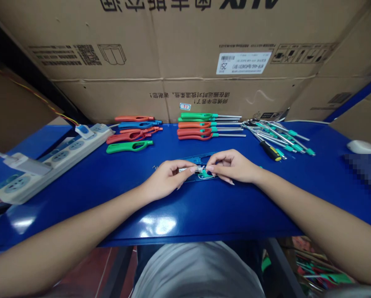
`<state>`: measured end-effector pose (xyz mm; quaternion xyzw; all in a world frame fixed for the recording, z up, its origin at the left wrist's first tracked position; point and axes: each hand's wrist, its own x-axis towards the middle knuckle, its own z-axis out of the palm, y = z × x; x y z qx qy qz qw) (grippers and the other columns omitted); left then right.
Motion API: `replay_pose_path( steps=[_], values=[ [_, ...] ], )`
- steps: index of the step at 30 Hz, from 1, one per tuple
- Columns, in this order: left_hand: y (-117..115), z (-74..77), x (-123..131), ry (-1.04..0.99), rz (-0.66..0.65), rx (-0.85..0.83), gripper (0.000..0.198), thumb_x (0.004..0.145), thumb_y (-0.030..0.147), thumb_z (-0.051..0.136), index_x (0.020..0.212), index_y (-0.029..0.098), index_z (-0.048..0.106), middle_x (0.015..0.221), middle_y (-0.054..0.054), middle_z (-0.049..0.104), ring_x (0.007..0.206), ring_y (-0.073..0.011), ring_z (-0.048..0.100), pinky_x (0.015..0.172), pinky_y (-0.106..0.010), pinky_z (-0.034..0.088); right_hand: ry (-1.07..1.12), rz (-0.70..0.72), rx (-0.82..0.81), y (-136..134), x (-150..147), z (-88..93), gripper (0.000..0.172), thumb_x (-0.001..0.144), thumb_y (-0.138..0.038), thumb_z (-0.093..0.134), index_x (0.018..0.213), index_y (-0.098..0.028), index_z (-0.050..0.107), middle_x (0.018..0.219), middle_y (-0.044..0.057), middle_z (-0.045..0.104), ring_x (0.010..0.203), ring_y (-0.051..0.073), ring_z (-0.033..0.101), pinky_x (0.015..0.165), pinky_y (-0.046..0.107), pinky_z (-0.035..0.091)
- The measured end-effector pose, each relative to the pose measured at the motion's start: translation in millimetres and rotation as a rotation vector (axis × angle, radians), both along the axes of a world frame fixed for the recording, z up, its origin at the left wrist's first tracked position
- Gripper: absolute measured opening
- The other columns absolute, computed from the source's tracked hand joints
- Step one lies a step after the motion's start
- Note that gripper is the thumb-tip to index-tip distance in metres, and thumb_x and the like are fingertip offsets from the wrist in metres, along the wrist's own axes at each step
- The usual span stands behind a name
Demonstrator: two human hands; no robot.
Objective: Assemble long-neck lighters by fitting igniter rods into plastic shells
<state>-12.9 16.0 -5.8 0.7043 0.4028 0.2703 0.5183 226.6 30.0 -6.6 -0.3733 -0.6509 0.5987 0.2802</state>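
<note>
My left hand (168, 178) is closed, its thumb and fingers pinching a small pale and metallic lighter part (198, 169). Thumb and forefinger of my right hand (231, 166) come together at the right end of this part, where a thin white wire (208, 178) loops down; what exactly they pinch is too small to name. Beneath both hands lies an opened blue lighter casing (200, 159), its two halves spread on the table, with a green piece (204, 172) in it. My fingers cover much of the casing.
Assembled lighters (194, 133) line the back middle, and coloured handle casings (130, 146) the back left. Metal lighter tubes (281, 134) lie heaped at right beside a black and yellow screwdriver (270, 150). A power strip (58, 155) stands at left, a cardboard wall (185, 49) behind.
</note>
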Motion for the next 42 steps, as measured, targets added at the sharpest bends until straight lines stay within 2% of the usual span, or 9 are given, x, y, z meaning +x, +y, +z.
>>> replay_pose_path(
  steps=[8,22,33,42],
  values=[
    [-0.1,0.4,2.0,0.012,-0.003,0.015,0.041,0.091,0.047,0.06,0.106,0.012,0.075,0.052,0.005,0.05,0.045,-0.0089,0.044,0.046,-0.022,0.033,-0.021,-0.003,0.058,-0.8,-0.4,-4.2,0.038,0.08,-0.049,0.077,0.083,-0.013,0.066,0.053,-0.006,0.054,0.034,0.004,0.045,0.032,0.018,0.032],
    [0.7,-2.7,3.1,-0.028,0.003,-0.025,0.042,0.09,0.048,0.062,0.105,0.011,0.076,0.051,0.006,0.046,0.043,-0.0071,0.037,0.043,-0.021,0.025,-0.011,-0.009,0.07,-1.9,-1.7,-6.5,0.039,0.083,-0.051,0.074,0.086,-0.014,0.064,0.052,-0.007,0.052,0.035,0.005,0.042,0.032,0.018,0.029],
    [-0.7,-0.2,4.6,-0.062,0.013,-0.007,0.038,0.091,0.042,0.062,0.104,0.01,0.077,0.049,0.007,0.045,0.044,-0.0072,0.037,0.048,-0.022,0.03,0.001,-0.053,0.098,-3.3,-4.3,-8.9,0.035,0.086,-0.048,0.072,0.087,-0.014,0.063,0.046,-0.008,0.049,0.033,0.005,0.04,0.032,0.018,0.028],
    [-3.9,-2.6,6.2,-0.046,0.064,0.028,0.037,0.091,0.043,0.062,0.102,0.011,0.078,0.049,0.007,0.044,0.047,-0.0076,0.031,0.049,-0.022,0.028,0.01,-0.08,0.096,-6.1,-6.5,-7.3,0.033,0.084,-0.047,0.073,0.084,-0.015,0.063,0.045,-0.009,0.047,0.033,0.005,0.037,0.033,0.019,0.025]
  ],
)
